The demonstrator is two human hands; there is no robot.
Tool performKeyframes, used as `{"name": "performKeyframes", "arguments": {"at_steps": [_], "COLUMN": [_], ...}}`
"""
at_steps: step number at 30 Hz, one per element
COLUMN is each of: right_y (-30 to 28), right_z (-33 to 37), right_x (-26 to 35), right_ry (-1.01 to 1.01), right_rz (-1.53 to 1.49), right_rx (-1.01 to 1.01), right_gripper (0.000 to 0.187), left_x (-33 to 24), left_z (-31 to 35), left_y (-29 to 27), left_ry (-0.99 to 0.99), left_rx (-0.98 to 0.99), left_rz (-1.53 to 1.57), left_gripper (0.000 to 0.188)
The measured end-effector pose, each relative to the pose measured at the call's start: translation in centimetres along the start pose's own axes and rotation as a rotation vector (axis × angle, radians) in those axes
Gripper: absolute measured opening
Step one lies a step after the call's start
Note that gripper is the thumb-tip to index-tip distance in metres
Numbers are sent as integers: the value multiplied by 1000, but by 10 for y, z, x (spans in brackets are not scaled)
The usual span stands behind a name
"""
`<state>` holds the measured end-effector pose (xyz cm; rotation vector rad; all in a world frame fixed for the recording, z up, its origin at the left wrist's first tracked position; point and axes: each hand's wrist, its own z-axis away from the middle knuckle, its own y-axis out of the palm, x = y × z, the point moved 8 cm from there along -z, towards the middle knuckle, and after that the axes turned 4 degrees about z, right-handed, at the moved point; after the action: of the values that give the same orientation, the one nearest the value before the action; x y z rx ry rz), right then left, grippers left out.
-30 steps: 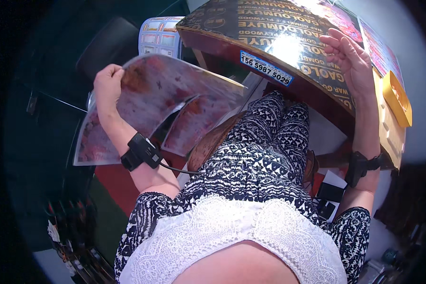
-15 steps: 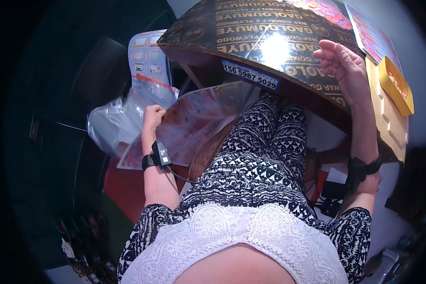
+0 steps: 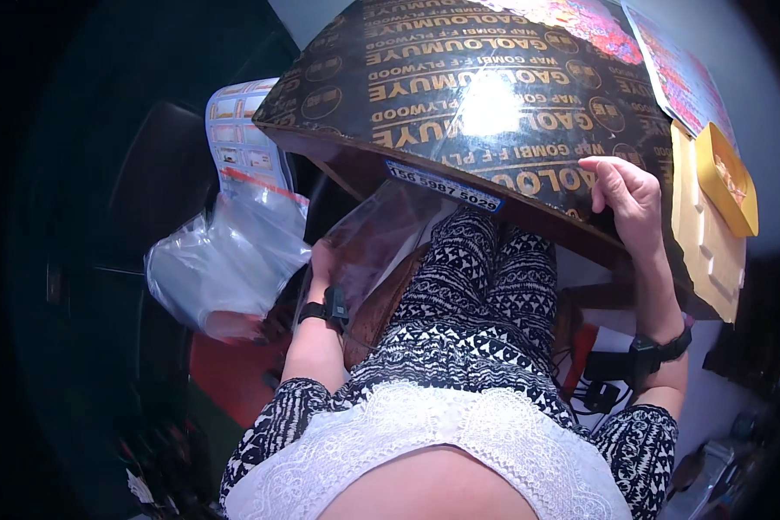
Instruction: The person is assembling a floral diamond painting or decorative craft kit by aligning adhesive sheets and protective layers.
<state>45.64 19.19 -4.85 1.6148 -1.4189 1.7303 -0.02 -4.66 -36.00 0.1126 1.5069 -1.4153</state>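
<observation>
My left hand (image 3: 322, 260) is closed on the edge of a clear plastic sheet (image 3: 377, 230), low beside the table's front left side. The sheet shows a reddish tint and reaches under the table edge toward my lap; part of it lies behind my wrist. My fingertips there are blurred. Over the near right part of the dark printed plywood table (image 3: 459, 52), my right hand (image 3: 630, 199) is raised with its fingers loosely bent and apart. Nothing shows between them. Both wrists wear black straps with small devices.
Left of my left hand hangs a crumpled clear plastic bag (image 3: 225, 269), with a printed sheet (image 3: 243, 130) behind it. A yellow tray (image 3: 726, 178) with small pieces sits at the table's right edge, beside a pale wooden board (image 3: 706, 251). A colourful printed sheet (image 3: 680, 74) lies beyond.
My left hand has moved right and down, and the plastic sheet is folded narrower near my lap. My right hand has come down nearer the table's front edge, its fingers more bent.
</observation>
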Motion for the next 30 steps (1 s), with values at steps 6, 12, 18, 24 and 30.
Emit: {"name": "performKeyframes", "arguments": {"at_steps": [6,12,18,24,30], "right_y": [10,13,10,19,10], "right_z": [-17,-29,-39,-57,-56], "right_x": [-9,-24,-39,-43,-48], "right_ry": [33,132,161,161,167], "right_rz": [35,26,96,93,126], "right_rx": [11,-16,-55,-31,-87], "right_gripper": [24,25,26,26,26], "left_x": [57,70,71,122,90], "left_z": [-39,-61,-77,-94,-120], "left_y": [38,64,67,55,78], "left_ry": [9,-202,-289,-245,-355], "left_rx": [-78,164,39,46,-94], "left_rz": [-145,-363,-95,-140,-417], "left_gripper": [36,41,55,73,63]}}
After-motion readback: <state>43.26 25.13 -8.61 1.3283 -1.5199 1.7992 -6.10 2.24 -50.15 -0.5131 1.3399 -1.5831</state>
